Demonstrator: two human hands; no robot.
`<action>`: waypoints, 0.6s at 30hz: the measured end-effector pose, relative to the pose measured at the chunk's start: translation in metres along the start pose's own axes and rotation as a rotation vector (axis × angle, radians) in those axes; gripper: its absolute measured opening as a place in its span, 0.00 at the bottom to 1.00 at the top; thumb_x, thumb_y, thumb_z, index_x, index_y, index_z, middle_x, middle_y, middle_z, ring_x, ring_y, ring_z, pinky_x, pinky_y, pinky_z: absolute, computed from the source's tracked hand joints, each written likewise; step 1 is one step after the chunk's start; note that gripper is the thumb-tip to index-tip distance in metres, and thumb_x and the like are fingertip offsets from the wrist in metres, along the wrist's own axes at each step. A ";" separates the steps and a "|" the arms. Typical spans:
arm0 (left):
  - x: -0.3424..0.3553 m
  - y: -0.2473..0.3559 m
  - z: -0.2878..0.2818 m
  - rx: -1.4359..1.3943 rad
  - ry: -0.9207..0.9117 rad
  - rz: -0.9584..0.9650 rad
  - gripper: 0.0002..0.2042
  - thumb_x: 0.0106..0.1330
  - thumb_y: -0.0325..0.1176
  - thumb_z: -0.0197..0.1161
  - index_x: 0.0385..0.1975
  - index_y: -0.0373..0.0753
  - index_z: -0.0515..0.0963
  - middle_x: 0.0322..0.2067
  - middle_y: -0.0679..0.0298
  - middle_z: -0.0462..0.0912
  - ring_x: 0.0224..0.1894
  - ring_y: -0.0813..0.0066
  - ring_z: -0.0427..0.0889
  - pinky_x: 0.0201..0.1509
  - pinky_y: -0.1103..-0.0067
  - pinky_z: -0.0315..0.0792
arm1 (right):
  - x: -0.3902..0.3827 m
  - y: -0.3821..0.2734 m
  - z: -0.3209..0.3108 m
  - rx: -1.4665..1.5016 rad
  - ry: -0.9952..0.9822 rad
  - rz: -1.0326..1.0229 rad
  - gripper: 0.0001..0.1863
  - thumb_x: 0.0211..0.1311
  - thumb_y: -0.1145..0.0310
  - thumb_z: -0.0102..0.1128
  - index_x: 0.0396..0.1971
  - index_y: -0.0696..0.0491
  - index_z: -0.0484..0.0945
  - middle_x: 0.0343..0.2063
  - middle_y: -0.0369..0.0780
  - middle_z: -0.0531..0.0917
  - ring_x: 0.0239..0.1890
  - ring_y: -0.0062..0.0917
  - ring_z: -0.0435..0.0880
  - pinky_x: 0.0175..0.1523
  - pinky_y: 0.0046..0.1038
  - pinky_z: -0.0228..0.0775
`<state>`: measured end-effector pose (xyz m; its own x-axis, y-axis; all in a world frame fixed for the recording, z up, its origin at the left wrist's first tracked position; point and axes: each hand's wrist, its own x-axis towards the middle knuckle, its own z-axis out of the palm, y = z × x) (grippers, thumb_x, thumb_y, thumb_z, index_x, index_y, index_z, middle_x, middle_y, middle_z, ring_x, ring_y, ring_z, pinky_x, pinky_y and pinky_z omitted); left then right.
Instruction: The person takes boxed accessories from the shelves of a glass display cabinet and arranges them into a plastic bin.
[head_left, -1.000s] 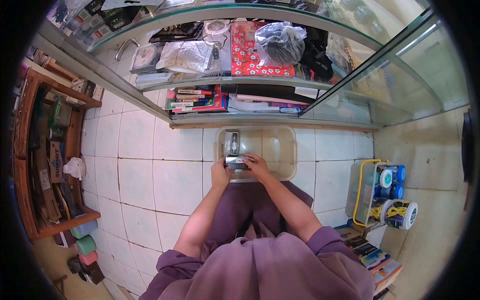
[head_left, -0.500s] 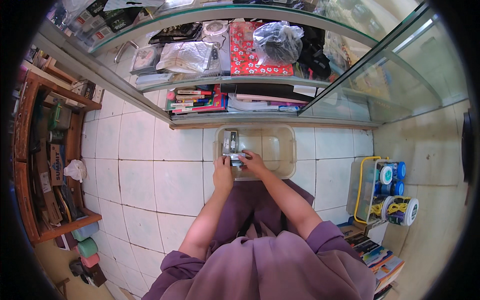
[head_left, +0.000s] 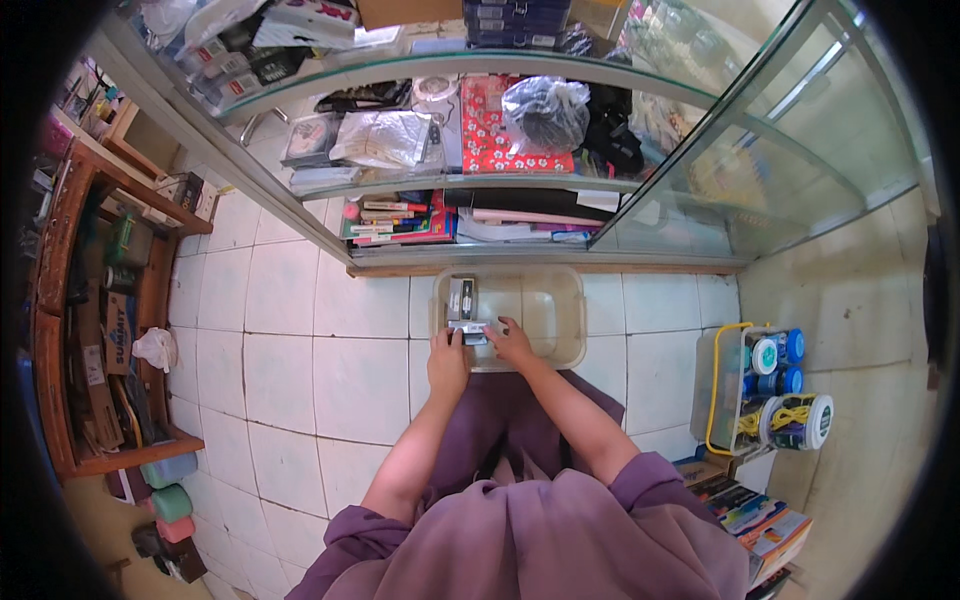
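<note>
A pale see-through plastic tub [head_left: 574,345] sits on the floor in front of me. At its left end lies a small grey-and-black box [head_left: 462,297]. Nearer to me is a second small silvery box [head_left: 469,332], lying crosswise below the first. My left hand [head_left: 447,362] has its fingertips closed at the left end of this nearer box. My right hand [head_left: 512,344] is by the other end, fingers apart, one fingertip at the box's edge. The printing on both boxes is too small to make out.
Beyond the tub stands a glass display case [head_left: 470,258] holding markers, a red floral item [head_left: 487,140] and bagged goods. A wooden cabinet [head_left: 60,395] is at the left. On the right, a container with a yellow handle [head_left: 712,400] holds several jars, near stacked boxes [head_left: 765,540].
My right hand's fingers have loosened from the nearer box and spread apart. That box now lies flatter below the other one. The whole view has shifted slightly, showing more of the upper shelf.
</note>
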<state>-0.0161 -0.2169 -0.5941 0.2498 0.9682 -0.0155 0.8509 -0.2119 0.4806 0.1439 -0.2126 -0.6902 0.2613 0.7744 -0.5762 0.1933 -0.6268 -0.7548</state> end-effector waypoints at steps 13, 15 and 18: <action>0.010 0.067 -0.146 -0.288 0.513 0.269 0.21 0.59 0.30 0.62 0.53 0.34 0.72 0.49 0.50 0.73 0.54 0.51 0.71 0.58 0.66 0.66 | -0.105 -0.150 -0.051 0.132 0.164 -0.751 0.28 0.64 0.56 0.57 0.59 0.55 0.66 0.56 0.48 0.74 0.53 0.40 0.77 0.56 0.35 0.69; 0.015 0.081 -0.195 -0.303 0.649 0.407 0.20 0.59 0.28 0.63 0.52 0.34 0.73 0.48 0.50 0.74 0.52 0.52 0.73 0.57 0.67 0.67 | -0.147 -0.204 -0.070 0.040 0.175 -0.857 0.27 0.64 0.59 0.57 0.58 0.56 0.66 0.55 0.49 0.74 0.53 0.39 0.77 0.57 0.34 0.68; 0.034 0.107 -0.270 -0.360 0.749 0.483 0.19 0.60 0.29 0.61 0.52 0.34 0.73 0.48 0.50 0.73 0.52 0.52 0.72 0.58 0.65 0.66 | -0.174 -0.276 -0.095 0.161 0.147 -1.099 0.25 0.64 0.61 0.58 0.57 0.57 0.67 0.53 0.50 0.75 0.53 0.39 0.77 0.58 0.35 0.68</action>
<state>-0.0417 -0.1711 -0.3063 0.0697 0.6474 0.7590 0.5096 -0.6772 0.5308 0.1345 -0.1828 -0.3516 0.1350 0.8760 0.4631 0.2664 0.4181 -0.8685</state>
